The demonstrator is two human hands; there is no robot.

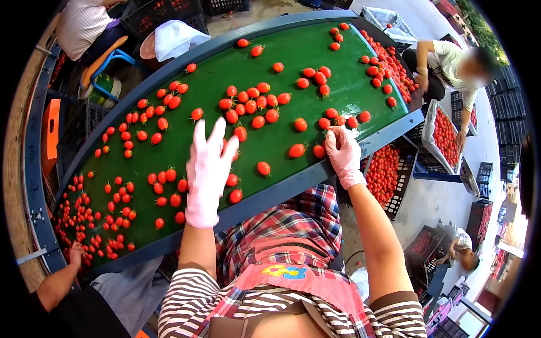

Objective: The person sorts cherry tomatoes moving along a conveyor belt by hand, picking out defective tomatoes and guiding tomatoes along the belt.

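Observation:
Small red cherry tomatoes [296, 150], many with green stems, lie scattered over a wet green conveyor belt [298, 48]. My left hand [207, 169], in a pale pink glove, is over the belt's near side with its fingers spread and nothing in them. Tomatoes lie around it, some partly behind its fingers. My right hand [344, 156], also gloved, is at the near edge by the belt's right end. Its thumb and fingers are pinched together close to several tomatoes; whether anything is between the fingertips is hidden.
A metal rail [270, 197] edges the belt in front of me. Tomatoes pile up in a chute [390, 62] at the right end. Beneath stands a black crate [403, 183] of tomatoes. A co-worker [462, 76] reaches towards a lined crate; another person's hand [76, 253] touches the belt's left end.

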